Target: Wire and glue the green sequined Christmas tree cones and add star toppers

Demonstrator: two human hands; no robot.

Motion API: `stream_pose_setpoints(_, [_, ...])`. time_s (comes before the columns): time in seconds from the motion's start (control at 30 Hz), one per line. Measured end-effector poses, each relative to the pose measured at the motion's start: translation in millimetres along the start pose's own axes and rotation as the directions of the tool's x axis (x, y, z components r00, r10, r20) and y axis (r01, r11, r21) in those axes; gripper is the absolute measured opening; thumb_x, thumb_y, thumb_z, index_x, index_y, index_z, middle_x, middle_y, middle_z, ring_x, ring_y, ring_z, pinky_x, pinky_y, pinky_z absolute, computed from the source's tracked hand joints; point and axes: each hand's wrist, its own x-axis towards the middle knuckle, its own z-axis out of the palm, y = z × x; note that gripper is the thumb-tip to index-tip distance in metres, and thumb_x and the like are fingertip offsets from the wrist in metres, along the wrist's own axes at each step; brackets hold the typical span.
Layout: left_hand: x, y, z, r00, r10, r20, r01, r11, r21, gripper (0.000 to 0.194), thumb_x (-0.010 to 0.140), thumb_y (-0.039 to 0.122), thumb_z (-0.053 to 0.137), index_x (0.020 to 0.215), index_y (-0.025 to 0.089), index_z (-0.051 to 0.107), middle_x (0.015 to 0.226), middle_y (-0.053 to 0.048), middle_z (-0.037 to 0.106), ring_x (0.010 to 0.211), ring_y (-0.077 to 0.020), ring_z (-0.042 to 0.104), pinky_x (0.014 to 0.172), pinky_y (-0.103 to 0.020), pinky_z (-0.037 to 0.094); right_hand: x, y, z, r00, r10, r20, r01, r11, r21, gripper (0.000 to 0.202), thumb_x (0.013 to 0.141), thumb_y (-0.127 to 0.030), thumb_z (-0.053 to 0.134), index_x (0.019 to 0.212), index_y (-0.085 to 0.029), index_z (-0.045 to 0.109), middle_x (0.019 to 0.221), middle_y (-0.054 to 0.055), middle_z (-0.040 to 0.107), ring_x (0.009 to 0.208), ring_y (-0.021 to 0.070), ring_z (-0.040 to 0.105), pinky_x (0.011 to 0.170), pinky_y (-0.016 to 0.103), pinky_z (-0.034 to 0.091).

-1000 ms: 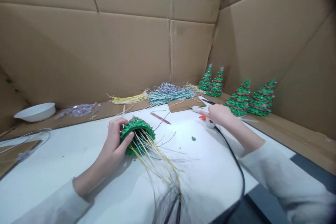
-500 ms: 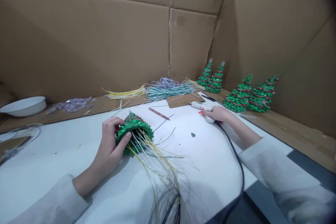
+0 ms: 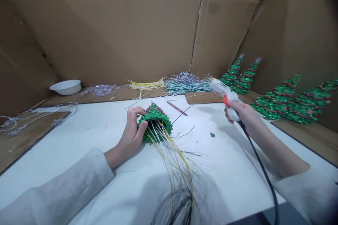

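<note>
My left hand (image 3: 133,130) grips the rim of a small green sequined Christmas tree (image 3: 155,113), thumb at the hollow base and fingers along its side. The tree lies tilted on the white tabletop, its open base facing me. Out of the hollow come yellow and white wires (image 3: 165,140), which spread toward me and end in a dark, blurred bundle (image 3: 182,204). Raised above the table, my right hand (image 3: 239,112) is closed around the handle of a white glue gun (image 3: 224,91) with an orange trigger. Its black cord (image 3: 261,168) runs down to the right.
Finished-looking green trees (image 3: 277,96) stand at the right. Along the back lie teal wires (image 3: 185,87), yellow wires (image 3: 146,84), clear shiny pieces (image 3: 101,90) and a white bowl (image 3: 66,87). A narrow reddish strip (image 3: 176,108) and a green scrap (image 3: 212,135) lie on the table.
My right hand has lifted the glue gun up off the table. My left hand still holds the tree. The camera view has shifted to the left.
</note>
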Motion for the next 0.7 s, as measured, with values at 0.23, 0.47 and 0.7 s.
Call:
stream_pose_setpoints(0.23, [4.4, 1.9, 2.4, 0.997, -0.082, 0.001, 0.081, 0.986, -0.145, 0.020, 0.093, 0.039, 0.034, 0.104, 0.023, 0.040, 0.108, -0.008, 0.045, 0.109, -0.0203, 0.044, 0.098, -0.038, 0.036, -52.8, -49.4, 45.1, 0.961, -0.214, 0.177, 0.127, 0.905, 0.405, 0.024, 0.080, -0.039, 0.060, 0.084, -0.020, 0.046, 0.066, -0.003, 0.057, 0.048, 0.0114, 0.055, 0.040, 0.023, 0.045])
stream_pose_setpoints(0.47, [21.4, 12.0, -0.9, 0.970, -0.231, -0.071, 0.214, 0.958, -0.192, 0.021, 0.093, 0.041, 0.035, 0.102, 0.023, 0.043, 0.107, -0.006, 0.048, 0.103, -0.0183, 0.048, 0.093, -0.034, 0.038, -74.4, -49.9, 65.2, 0.869, -0.407, 0.281, 0.393, 0.913, 0.108, 0.031, 0.083, -0.043, 0.053, 0.098, -0.017, 0.058, 0.066, 0.002, 0.061, 0.054, 0.0127, 0.055, 0.049, 0.024, 0.047])
stream_pose_setpoints(0.7, [38.2, 20.7, 3.0, 0.934, -0.343, -0.098, 0.308, 0.915, -0.261, 0.025, 0.091, 0.046, 0.038, 0.098, 0.023, 0.045, 0.095, -0.003, 0.052, 0.088, -0.0161, 0.050, 0.077, -0.028, 0.042, -75.2, -40.4, 74.1, 0.582, -0.697, 0.419, 0.784, 0.617, -0.065, 0.022, 0.082, -0.023, 0.054, 0.104, -0.019, 0.055, 0.104, 0.008, 0.065, 0.091, 0.0193, 0.061, 0.080, 0.032, 0.049])
